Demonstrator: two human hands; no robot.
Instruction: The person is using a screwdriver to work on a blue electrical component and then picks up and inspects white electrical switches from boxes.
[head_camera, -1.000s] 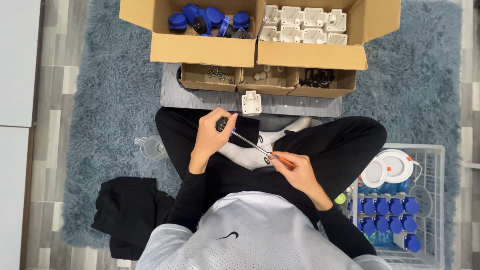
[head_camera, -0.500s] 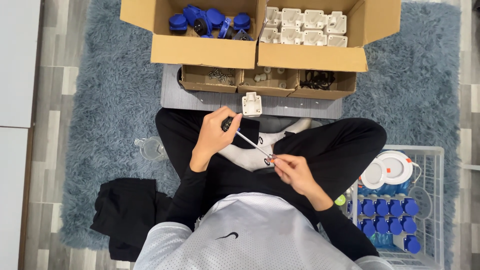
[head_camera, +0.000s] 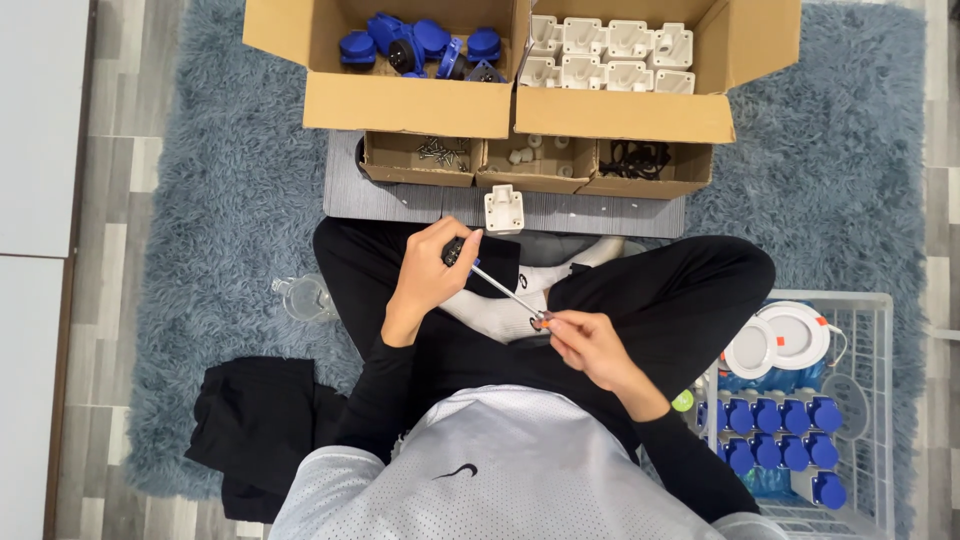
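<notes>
With the left hand (head_camera: 428, 282) gripping the screwdriver (head_camera: 492, 281) handle, the right hand (head_camera: 590, 345) pinches a small part at its tip and should keep it square on the blade.

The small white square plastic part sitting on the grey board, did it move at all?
No. The small white square plastic part sits at the same spot on the grey board, just below the middle small cardboard tray, as before.

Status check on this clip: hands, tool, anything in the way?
Left hand grips screwdriver handle. Right hand pinches at its tip, small part there, unclear. White housing sits apart on grey board. Nothing obstructing.
</notes>
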